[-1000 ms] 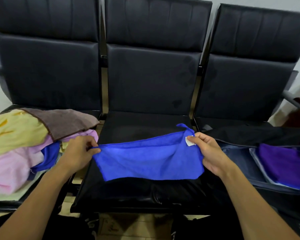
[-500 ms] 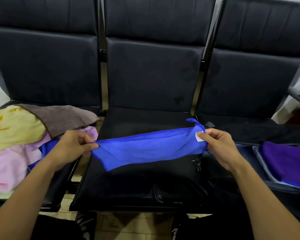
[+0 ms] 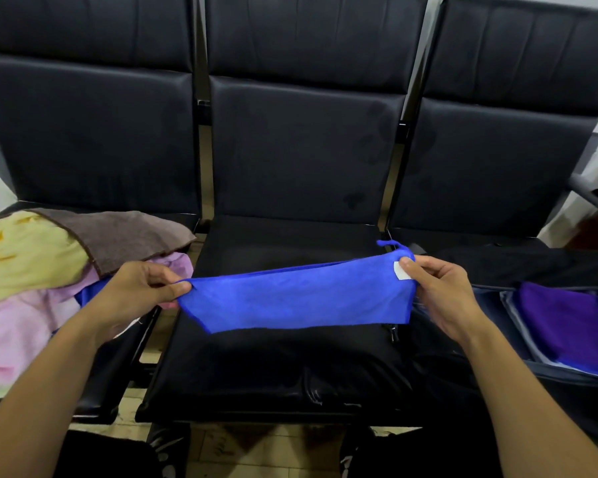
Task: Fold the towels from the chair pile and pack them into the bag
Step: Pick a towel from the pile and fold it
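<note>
A blue towel (image 3: pixel 297 298) hangs stretched between my two hands above the middle black seat (image 3: pixel 283 370). My left hand (image 3: pixel 135 294) pinches its left corner. My right hand (image 3: pixel 442 294) pinches the right end, by a white label and a small hanging loop. The pile of towels (image 3: pixel 32 281) lies on the left seat: yellow, brown, pink and a bit of blue. On the right seat an open dark bag (image 3: pixel 518 339) holds a folded purple towel (image 3: pixel 573 326).
Three black padded chairs stand in a row with tall backrests (image 3: pixel 301 143). A metal armrest (image 3: pixel 591 191) juts out at the far right. Tiled floor (image 3: pixel 256 446) shows below the seat's front edge, between dark shapes at the bottom.
My hands have drawn apart and pulled the blue towel taut. It has gone from a sagging sheet to a narrower, stretched band, held a little higher.
</note>
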{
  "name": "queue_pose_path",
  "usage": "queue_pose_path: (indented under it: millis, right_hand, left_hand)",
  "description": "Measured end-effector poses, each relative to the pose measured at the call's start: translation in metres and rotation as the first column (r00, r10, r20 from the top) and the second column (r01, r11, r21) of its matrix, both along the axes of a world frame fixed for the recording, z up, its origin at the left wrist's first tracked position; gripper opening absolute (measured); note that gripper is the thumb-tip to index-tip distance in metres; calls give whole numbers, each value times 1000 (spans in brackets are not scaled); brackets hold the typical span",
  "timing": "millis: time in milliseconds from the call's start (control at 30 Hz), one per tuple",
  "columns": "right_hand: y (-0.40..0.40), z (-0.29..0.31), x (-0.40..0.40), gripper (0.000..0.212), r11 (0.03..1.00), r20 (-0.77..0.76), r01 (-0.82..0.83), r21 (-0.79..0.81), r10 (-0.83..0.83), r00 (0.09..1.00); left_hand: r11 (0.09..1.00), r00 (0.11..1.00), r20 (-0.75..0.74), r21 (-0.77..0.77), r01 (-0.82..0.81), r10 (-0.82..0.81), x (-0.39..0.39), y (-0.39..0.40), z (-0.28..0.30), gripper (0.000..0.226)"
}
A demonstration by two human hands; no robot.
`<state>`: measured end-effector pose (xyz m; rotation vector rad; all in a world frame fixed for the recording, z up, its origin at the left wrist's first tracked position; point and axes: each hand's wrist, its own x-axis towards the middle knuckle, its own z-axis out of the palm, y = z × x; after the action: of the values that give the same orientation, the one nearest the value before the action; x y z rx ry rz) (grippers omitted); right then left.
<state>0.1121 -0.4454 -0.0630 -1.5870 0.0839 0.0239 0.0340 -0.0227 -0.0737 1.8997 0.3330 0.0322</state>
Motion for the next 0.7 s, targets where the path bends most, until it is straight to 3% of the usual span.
queue_pose_path:
  millis: [200,467,700]
  right_hand:
    - [-1,-4,6,17,1000,29,-23,-12,23,999]
    - [1,-12,11,17,999,55,33,-33,-31,998]
    - [-1,-15,14,12,996,146,-2,-92,16,989]
  left_hand:
    - [998,998,9,-9,-59,59,0,-1,5,3]
    - [990,994,50,99,-104,100,1,-7,4,6]
    - [988,988,96,79,-131,123,0,-4,5,7]
